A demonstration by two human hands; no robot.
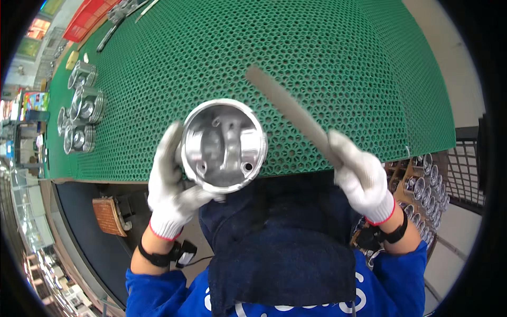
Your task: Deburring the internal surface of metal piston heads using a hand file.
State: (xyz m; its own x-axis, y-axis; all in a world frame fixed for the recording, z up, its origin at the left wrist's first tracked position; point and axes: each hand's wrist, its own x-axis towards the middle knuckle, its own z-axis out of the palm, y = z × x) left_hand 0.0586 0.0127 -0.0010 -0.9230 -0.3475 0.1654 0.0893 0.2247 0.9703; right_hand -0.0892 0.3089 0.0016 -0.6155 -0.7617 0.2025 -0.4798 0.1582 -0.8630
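A round silvery metal piston [224, 145] with its hollow side turned up is held in my left hand [171, 177], in a white knitted glove with a red cuff. Its thumb and fingers wrap the piston's left and lower rim. My right hand [362, 177], gloved the same way, grips one end of a long flat grey file [293, 113]. The file slants up and left over the green mat, apart from the piston. Motion blurs the right hand and the file a little.
A green mat [327, 47] with a honeycomb of holes covers the bench. Several pistons [84, 105] stand at its left edge, near a red crate [87, 21] and a dark-handled tool [110, 37]. More pistons [422, 185] sit on a rack low at the right. A brown stool seat [109, 215] is below left.
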